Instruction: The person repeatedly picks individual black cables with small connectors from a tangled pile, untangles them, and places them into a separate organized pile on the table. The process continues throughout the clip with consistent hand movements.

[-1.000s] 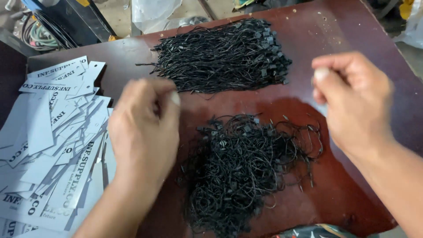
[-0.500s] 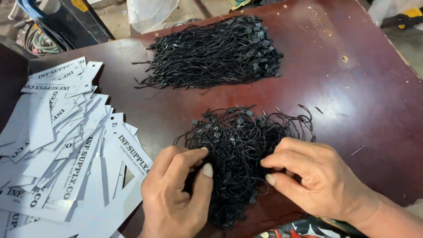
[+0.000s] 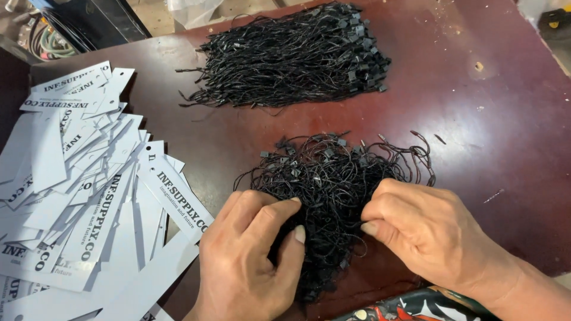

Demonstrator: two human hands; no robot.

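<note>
I see my left hand and right hand pinching strands in the tangled black string pile; bare dark-red tabletop lies right, white rectangular paper tags fan left.

Tangled heap of thin black looped strings with small black plastic locks, lying loose near the front edge of the dark red-brown table, spread wide and messy; front part hidden, perhaps pinched between fingers.
</note>
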